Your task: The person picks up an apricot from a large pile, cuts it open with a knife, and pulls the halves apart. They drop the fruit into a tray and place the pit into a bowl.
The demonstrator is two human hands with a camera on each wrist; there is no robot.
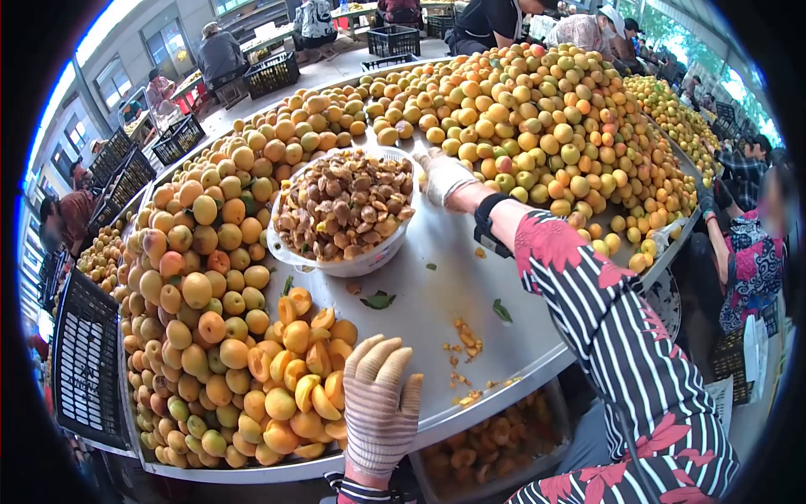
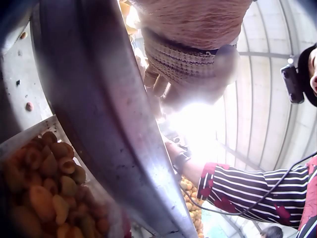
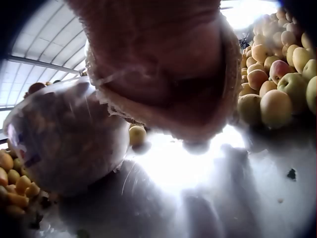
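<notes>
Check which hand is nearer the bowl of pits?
Right. The right hand is at the rim of the bowl of pits; the left hand rests on halved apricots near the table edge.

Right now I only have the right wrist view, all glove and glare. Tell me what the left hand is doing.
Observer: The gloved left hand rests, fingers straight, on the halved apricots at the table's near edge.
Operator: Say what fills the bowl beside the right hand.
Observer: The white bowl is heaped with brown pits; the right hand is at its rim, grip unclear.
Operator: Report what sits under the table.
Observer: A tray of halved fruit.
</notes>
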